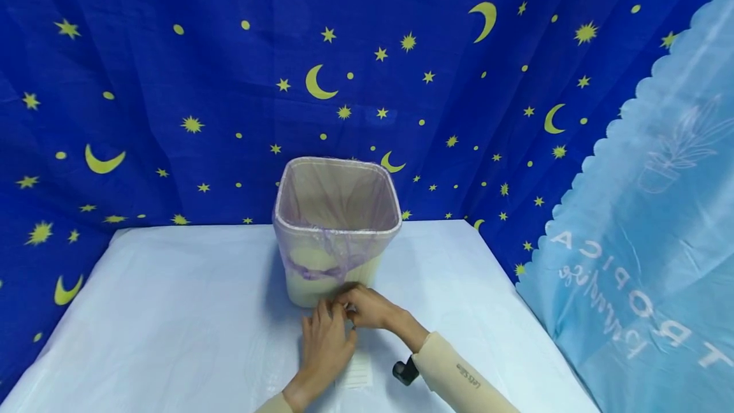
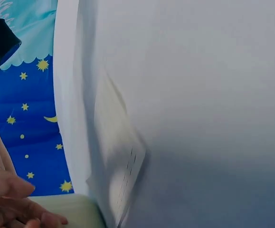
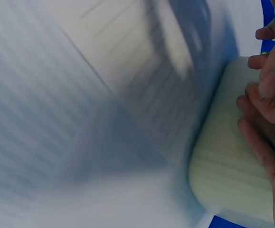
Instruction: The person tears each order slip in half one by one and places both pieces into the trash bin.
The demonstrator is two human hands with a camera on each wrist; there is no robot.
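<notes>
A cream bin (image 1: 306,289) stands on the white-covered table, with a thin translucent purple bag (image 1: 338,253) folded over its rim. Close to the front of its base, my two hands meet. My left hand (image 1: 327,343) reaches forward with long, fairly straight fingers. From the right comes my right hand (image 1: 369,308), its fingers bent and its fingertips at those of the left. Whether anything small lies between the fingertips is hidden. Beneath and behind the hands lies a pale sheet of lined paper (image 1: 357,373); the right wrist view shows its printed lines (image 3: 128,42), blurred.
A black wrist device (image 1: 406,371) hangs under the right forearm. Behind the table hangs a blue curtain (image 1: 229,81) with yellow moons and stars. A light blue scalloped cloth (image 1: 642,260) hangs along the right side. The white table cover (image 1: 172,311) spreads to the left.
</notes>
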